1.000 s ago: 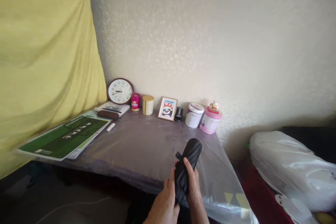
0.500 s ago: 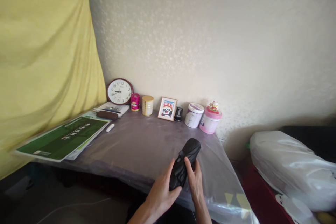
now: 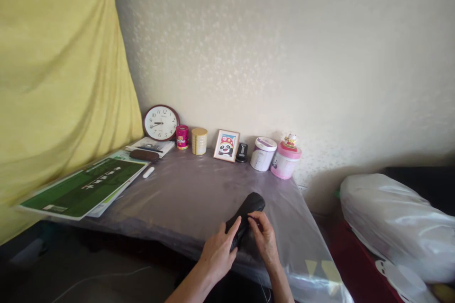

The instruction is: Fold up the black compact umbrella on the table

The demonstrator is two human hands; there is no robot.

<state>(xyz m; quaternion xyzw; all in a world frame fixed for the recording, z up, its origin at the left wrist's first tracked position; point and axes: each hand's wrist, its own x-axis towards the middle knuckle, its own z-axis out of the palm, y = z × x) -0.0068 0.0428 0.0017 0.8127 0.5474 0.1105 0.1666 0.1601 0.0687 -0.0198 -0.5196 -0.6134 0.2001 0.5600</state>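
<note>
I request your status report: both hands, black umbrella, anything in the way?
Left hand holding folded black umbrella. Right hand pinching at its side. Nothing seen blocking; pink tub stands apart, farther back.

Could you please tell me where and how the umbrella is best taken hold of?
Probably around the far end of the umbrella, from above, across its length: a narrow roll, bare there, while the left hand and right hand occupy its nearer part.

Two hands (left hand, right hand); one black umbrella. Far: one clock, two cans (magenta can, yellow-lidded can), one picture frame, two tubs (white tub, pink tub), one figurine. Left: one brown case, one curtain. Right: one white bag.
</note>
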